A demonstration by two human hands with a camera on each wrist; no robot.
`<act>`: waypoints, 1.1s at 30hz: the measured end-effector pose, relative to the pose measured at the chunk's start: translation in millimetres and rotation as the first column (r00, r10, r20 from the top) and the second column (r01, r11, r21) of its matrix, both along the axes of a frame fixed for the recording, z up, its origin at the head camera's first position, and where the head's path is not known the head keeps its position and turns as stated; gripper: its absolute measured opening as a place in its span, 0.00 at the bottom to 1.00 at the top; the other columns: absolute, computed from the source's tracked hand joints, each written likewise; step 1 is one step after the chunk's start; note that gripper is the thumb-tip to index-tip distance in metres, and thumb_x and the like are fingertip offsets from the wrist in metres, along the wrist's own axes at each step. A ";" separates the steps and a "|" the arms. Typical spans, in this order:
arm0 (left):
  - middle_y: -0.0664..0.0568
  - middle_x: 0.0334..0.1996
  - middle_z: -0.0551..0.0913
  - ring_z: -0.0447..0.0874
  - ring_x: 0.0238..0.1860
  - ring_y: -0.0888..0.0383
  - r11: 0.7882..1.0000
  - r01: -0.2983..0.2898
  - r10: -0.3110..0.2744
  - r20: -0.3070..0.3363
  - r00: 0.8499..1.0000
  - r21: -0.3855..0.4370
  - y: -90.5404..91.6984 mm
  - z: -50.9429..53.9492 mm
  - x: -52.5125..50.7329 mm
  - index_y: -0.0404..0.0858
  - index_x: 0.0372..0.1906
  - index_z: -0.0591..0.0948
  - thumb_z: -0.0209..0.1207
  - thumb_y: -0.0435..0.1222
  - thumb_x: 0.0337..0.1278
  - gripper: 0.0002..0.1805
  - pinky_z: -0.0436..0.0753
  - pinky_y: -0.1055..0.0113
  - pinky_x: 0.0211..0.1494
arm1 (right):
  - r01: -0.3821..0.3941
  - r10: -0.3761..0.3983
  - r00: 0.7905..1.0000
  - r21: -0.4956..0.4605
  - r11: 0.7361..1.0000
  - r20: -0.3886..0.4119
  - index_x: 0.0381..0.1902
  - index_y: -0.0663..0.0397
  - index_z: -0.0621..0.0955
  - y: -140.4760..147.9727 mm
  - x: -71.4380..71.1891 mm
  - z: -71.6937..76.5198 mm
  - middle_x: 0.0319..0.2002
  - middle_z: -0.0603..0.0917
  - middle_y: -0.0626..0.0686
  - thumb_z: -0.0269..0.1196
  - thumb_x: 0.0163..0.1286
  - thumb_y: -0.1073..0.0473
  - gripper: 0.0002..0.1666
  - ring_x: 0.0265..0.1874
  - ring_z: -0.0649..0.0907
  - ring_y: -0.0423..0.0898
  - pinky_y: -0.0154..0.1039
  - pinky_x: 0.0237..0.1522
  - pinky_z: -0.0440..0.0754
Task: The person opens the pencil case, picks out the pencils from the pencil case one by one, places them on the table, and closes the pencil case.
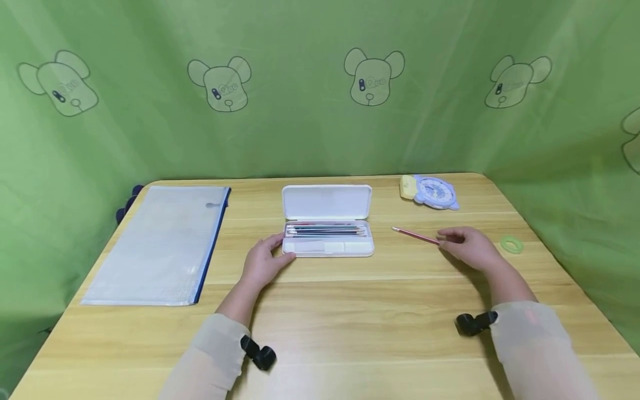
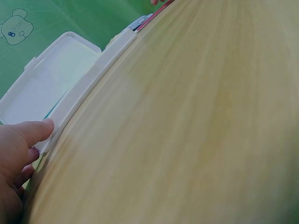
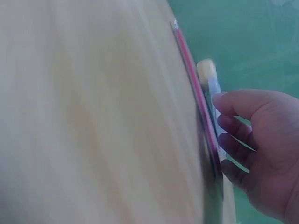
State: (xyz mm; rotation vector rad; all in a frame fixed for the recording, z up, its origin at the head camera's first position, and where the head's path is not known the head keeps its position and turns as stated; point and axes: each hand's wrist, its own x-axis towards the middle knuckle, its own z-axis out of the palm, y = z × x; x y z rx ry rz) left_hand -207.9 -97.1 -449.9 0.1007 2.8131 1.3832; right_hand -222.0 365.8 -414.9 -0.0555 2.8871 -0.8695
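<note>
A white pencil case (image 1: 328, 248) lies with its lid raised, several pencils (image 1: 327, 230) inside. My left hand (image 1: 262, 261) grips its left end, the thumb at the front corner; the left wrist view shows the thumb (image 2: 37, 131) on the case wall (image 2: 88, 77). To the right, a red pencil (image 1: 415, 235) lies slanted on the table, its pale end toward the case. My right hand (image 1: 470, 247) is at the pencil's other end. In the right wrist view its loosely bent fingers (image 3: 238, 151) are beside the pencil (image 3: 198, 95), not around it; whether they touch is unclear.
A translucent zip folder (image 1: 160, 244) lies on the left of the wooden table (image 1: 350, 322). At the back right rests a blue and yellow clock-like object (image 1: 432, 191). A green ring (image 1: 511, 244) is right of my right hand. Green curtain (image 1: 300, 139) surrounds the table.
</note>
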 end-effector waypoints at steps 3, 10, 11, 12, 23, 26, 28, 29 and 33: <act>0.46 0.66 0.76 0.67 0.72 0.44 1.000 0.000 0.000 0.002 1.000 0.001 -0.2 -0.3 0.0 0.39 0.67 0.74 0.66 0.45 0.57 0.33 0.57 0.50 0.80 | -0.008 0.007 0.999 -0.028 1.000 -0.048 0.62 0.63 0.75 -14.2 -1.3 6.4 0.55 0.79 0.68 0.60 0.71 0.48 0.30 0.55 0.77 0.63 0.62 0.58 0.73; 0.46 0.65 0.76 0.67 0.71 0.45 1.000 0.001 -0.001 0.005 1.000 -0.001 -0.7 -2.0 0.6 0.39 0.67 0.74 0.67 0.45 0.57 0.33 0.56 0.51 0.81 | -0.093 0.086 0.991 -0.071 0.993 -0.102 0.60 0.61 0.78 -56.9 -9.4 14.4 0.51 0.81 0.64 0.61 0.70 0.54 0.24 0.52 0.78 0.59 0.57 0.58 0.75; 0.46 0.65 0.76 0.67 0.71 0.45 1.000 0.002 -0.002 0.006 1.000 -0.001 -0.6 -2.1 0.6 0.39 0.67 0.74 0.67 0.45 0.57 0.33 0.57 0.51 0.81 | -0.107 0.098 0.990 -0.081 0.991 -0.102 0.59 0.61 0.78 -63.5 -11.1 14.7 0.51 0.81 0.64 0.61 0.70 0.54 0.24 0.52 0.78 0.59 0.58 0.59 0.75; 0.46 0.65 0.76 0.67 0.71 0.45 1.000 0.001 -0.001 0.008 1.000 0.000 -0.5 -2.0 0.7 0.39 0.67 0.74 0.67 0.45 0.57 0.33 0.57 0.50 0.80 | -0.118 0.109 0.989 -0.090 0.989 -0.101 0.59 0.61 0.78 -69.7 -13.0 14.5 0.52 0.81 0.64 0.61 0.70 0.55 0.24 0.53 0.78 0.59 0.57 0.59 0.75; 0.46 0.67 0.75 0.67 0.72 0.45 1.000 0.002 -0.002 0.028 1.000 0.012 -1.2 0.2 -0.1 0.40 0.68 0.73 0.66 0.46 0.58 0.34 0.60 0.49 0.79 | -0.216 0.205 0.975 -0.143 0.966 -0.087 0.56 0.60 0.81 -137.3 -28.2 15.9 0.53 0.81 0.63 0.62 0.68 0.58 0.20 0.52 0.79 0.56 0.53 0.57 0.80; 0.46 0.67 0.75 0.66 0.72 0.45 1.000 0.007 -0.007 0.025 1.000 0.003 -1.4 0.3 -0.5 0.40 0.68 0.73 0.66 0.46 0.58 0.34 0.59 0.50 0.80 | -0.236 0.227 0.971 -0.142 0.961 -0.076 0.55 0.60 0.82 -151.2 -31.1 15.1 0.52 0.82 0.61 0.62 0.68 0.59 0.19 0.52 0.79 0.55 0.52 0.58 0.81; 0.46 0.67 0.75 0.66 0.72 0.45 1.000 0.007 -0.007 0.024 1.000 -0.002 -1.5 0.1 -0.6 0.40 0.68 0.72 0.66 0.46 0.58 0.34 0.58 0.50 0.80 | -0.249 0.243 0.968 -0.123 0.961 -0.066 0.55 0.58 0.82 -159.6 -32.1 15.0 0.51 0.83 0.60 0.63 0.68 0.59 0.19 0.51 0.79 0.54 0.52 0.57 0.80; 0.46 0.67 0.75 0.66 0.72 0.45 1.000 0.005 -0.005 0.025 1.000 -0.004 -1.5 0.0 -0.6 0.40 0.68 0.72 0.66 0.46 0.58 0.34 0.58 0.49 0.80 | -0.256 0.250 0.966 -0.115 0.960 -0.062 0.55 0.58 0.82 -163.3 -32.5 14.9 0.51 0.83 0.60 0.63 0.68 0.60 0.19 0.50 0.79 0.54 0.51 0.57 0.80; 0.47 0.67 0.75 0.65 0.73 0.45 1.000 0.005 -0.005 0.033 0.999 0.001 -1.6 -1.0 -0.4 0.40 0.68 0.72 0.66 0.46 0.58 0.34 0.56 0.49 0.80 | -0.277 0.276 0.961 -0.075 0.958 -0.021 0.55 0.56 0.83 -174.7 -34.2 12.9 0.52 0.83 0.60 0.63 0.67 0.62 0.18 0.53 0.79 0.55 0.53 0.61 0.78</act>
